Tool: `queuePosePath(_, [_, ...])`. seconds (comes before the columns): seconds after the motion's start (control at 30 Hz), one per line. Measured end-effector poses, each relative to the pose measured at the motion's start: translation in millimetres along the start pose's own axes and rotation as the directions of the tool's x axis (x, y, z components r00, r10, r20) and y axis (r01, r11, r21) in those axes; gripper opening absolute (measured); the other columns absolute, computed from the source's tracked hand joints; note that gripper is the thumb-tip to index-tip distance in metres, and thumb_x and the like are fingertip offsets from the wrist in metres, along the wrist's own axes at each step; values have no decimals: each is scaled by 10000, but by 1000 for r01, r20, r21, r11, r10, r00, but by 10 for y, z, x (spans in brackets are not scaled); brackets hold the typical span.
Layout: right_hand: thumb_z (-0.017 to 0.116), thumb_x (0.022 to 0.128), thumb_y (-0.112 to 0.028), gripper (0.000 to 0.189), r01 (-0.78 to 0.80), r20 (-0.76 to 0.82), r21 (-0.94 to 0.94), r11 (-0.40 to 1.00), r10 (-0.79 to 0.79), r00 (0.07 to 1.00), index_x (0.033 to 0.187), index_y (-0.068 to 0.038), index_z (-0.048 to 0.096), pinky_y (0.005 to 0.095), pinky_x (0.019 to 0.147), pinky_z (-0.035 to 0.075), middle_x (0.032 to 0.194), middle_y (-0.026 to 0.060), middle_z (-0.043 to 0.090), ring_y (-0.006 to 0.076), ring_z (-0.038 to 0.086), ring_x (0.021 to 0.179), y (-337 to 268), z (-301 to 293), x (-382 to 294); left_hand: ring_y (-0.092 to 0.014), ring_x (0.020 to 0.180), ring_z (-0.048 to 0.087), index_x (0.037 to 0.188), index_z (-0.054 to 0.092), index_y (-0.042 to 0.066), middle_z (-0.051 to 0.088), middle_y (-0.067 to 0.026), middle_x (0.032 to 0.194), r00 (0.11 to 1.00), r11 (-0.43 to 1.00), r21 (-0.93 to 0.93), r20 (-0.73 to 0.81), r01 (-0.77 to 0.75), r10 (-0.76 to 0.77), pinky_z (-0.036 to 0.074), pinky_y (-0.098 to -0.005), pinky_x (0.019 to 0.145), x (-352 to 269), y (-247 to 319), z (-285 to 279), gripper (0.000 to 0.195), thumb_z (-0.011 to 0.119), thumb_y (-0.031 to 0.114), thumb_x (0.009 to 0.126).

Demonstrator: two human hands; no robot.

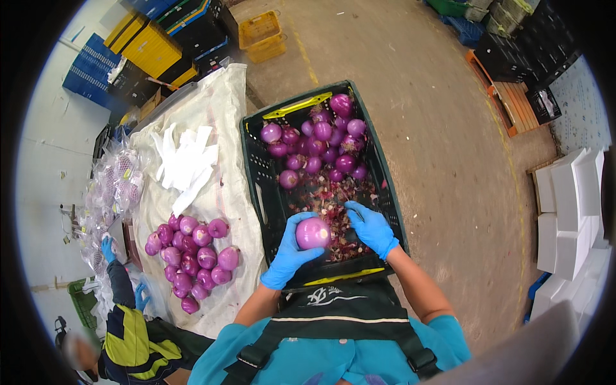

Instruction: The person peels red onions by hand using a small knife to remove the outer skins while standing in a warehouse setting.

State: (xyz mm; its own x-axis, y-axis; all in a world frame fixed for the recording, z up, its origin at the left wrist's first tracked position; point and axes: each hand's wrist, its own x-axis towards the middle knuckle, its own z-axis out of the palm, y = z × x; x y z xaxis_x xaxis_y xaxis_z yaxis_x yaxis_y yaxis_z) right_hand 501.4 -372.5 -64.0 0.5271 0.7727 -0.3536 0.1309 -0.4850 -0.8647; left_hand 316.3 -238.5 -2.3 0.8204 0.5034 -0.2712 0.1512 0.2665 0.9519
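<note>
My left hand (292,248), in a blue glove, grips a peeled red onion (313,234) above the near end of a dark plastic crate (394,197). The onion's pale cut end faces right. Just right of it, my gloved right hand (370,227) is closed around a small thin tool, seemingly a knife (345,195), mostly hidden by the fingers. Several red onions (321,131) fill the crate's far half, some with dry roots and loose skin. Scraps of onion skin and trimmings (327,197) cover the crate floor below my hands.
On the left, a table covered with woven sacking (231,120) bears peeled onions (192,255) and white strips (185,159). Bagged netted onions (118,178) lie beyond. A co-worker (139,341) reaches there at lower left. A yellow crate (261,38) and white boxes (568,202) stand around the floor.
</note>
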Motion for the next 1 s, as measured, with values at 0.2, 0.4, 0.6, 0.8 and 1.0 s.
queuePosePath(0.2, [552,991,-280,324,143,38,639,756,-218,975,1208,-57,643,288,718,517,980,60,663,140,640,889,-659,114,-211,-347,1297,466,1430,369,108,417,-145,1440,983,982,77,-61,-171,176,414,-419,1072,-96,95,141,844,756,-27,692])
queuePosePath(0.4, [678,751,-73,572,641,57,-267,719,-652,756,1308,-136,570,336,652,555,1074,79,609,246,663,906,-574,36,-361,-289,1212,549,1460,328,153,477,-131,1361,960,657,-706,132,266,-247,510,-440,974,-235,120,7,754,686,-8,816])
queuePosePath(0.6, [664,766,-134,617,548,104,-599,584,-622,776,1365,-143,516,349,536,527,927,77,560,246,641,789,-706,51,-449,-232,1205,536,1409,375,133,488,-101,1317,984,908,-389,-18,157,-178,500,-364,990,-257,24,113,708,697,-32,801])
queuePosePath(0.8, [667,762,-140,481,412,7,-622,666,-521,854,1234,-139,572,398,546,528,895,91,556,300,628,716,-385,14,-387,-226,1180,546,1409,382,134,490,-88,1300,977,920,-345,-33,186,-210,515,-370,964,-381,102,154,726,721,-8,782])
queuePosePath(1.0, [649,762,-69,518,510,-50,-205,835,-530,847,1266,-167,580,406,626,514,938,124,598,350,628,752,-516,37,-416,-213,1179,532,1397,380,116,487,-91,1289,983,972,-216,-138,93,-125,487,-343,987,-402,-5,4,756,754,6,750])
